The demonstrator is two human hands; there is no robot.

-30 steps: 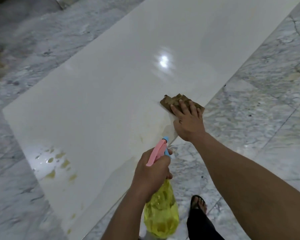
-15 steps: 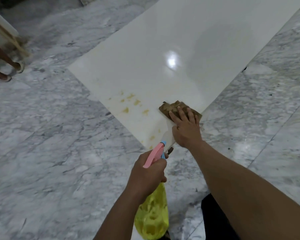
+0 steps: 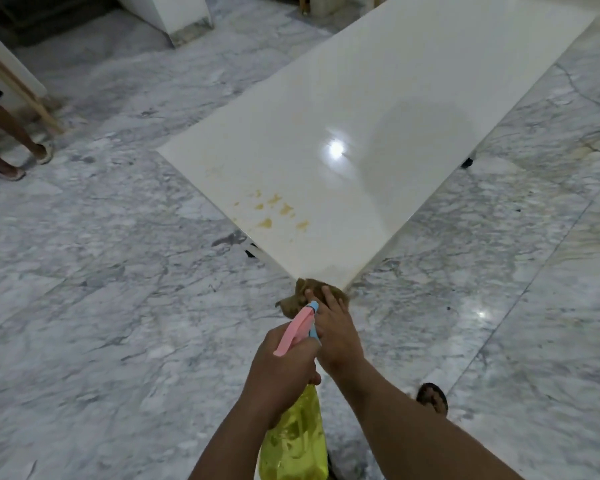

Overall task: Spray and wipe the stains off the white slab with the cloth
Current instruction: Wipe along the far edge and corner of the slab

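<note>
Cloth parked at the slab's near corner, sprayer in the other hand

Right hand (image 3: 333, 327) presses the brown cloth (image 3: 300, 294) on the white slab's (image 3: 378, 116) near corner, fingers fairly flat. Left hand (image 3: 284, 372) grips the yellow spray bottle (image 3: 297, 445); yellow stains (image 3: 278, 211) sit just beyond on the slab.

White glossy slab (image 3: 378, 126) laid flat, yellow stains (image 3: 274, 211) clustered near its closest corner, brown crumpled cloth (image 3: 300, 294) pressed at that corner, yellow spray bottle (image 3: 297, 441) held upright
</note>
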